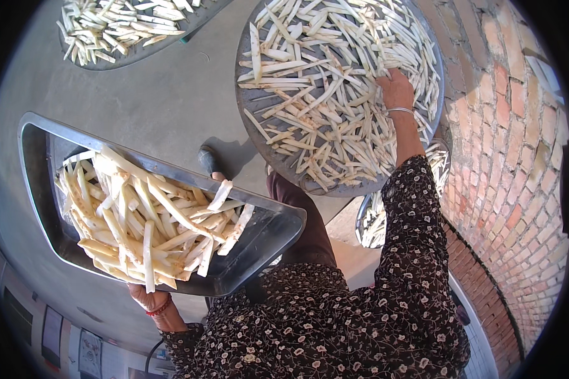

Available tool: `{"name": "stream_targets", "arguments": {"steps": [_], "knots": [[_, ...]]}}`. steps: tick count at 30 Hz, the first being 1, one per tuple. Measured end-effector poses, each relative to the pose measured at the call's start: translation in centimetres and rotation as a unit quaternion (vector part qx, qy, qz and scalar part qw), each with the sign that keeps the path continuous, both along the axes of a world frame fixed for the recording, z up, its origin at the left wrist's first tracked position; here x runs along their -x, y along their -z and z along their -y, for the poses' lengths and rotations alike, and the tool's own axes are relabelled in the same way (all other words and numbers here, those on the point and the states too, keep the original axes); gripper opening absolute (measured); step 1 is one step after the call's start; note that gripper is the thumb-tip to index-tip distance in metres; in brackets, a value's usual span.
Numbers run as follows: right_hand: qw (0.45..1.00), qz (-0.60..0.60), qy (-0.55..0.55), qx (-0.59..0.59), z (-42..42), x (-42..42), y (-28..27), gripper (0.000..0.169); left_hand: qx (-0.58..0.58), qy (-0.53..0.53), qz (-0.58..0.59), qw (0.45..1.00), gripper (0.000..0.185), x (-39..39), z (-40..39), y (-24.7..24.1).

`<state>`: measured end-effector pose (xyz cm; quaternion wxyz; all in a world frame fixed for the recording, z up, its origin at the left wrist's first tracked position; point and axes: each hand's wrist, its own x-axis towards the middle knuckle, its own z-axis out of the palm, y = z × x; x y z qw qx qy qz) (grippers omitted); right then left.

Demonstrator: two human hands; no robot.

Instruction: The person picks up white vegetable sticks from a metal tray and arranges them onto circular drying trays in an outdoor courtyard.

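My left hand [149, 301] supports a rectangular metal tray [265, 232] from beneath its near edge, fingers mostly hidden under it. A heap of thick, pale, cut vegetable strips [142, 222] fills the tray's middle, a few with brownish patches; one hangs over the near rim. Ahead to the right, a large round grey tray [284, 170] carries many similar strips [332, 94], spread out and overlapping. My right hand [397, 90] is over its right part, fingers curled down among the strips. Whether the fingertips grip one is hidden.
Another round tray [137, 61] of strips stands at the upper left. Lower containers of strips [374, 222] sit partly under the large tray. A brick wall [507, 142] rises close on the right. My shoe [209, 160] rests on the concrete floor [170, 104].
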<state>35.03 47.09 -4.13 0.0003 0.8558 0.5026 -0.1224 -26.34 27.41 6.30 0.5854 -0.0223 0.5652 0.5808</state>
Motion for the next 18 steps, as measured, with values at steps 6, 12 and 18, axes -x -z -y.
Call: {"name": "stream_targets", "arguments": {"steps": [6, 12, 18], "knots": [[0.978, -0.128, -0.126, -0.105, -0.4, 5.6, -3.9, 0.021, 0.007, -0.006, -0.030, 1.000, 0.060, -1.2, 0.4, -0.2], [0.966, -0.199, -0.143, -0.085, -2.7, 8.0, -0.6, 0.025, -0.073, 0.033, 0.069, 0.994, 0.053, -0.8, 0.0, 0.2], [0.966, -0.244, 0.047, -0.066, 0.0, 7.4, -1.5, 0.020, 0.014, -0.017, -0.006, 1.000, 0.060, -1.8, -0.6, -0.3]]}}
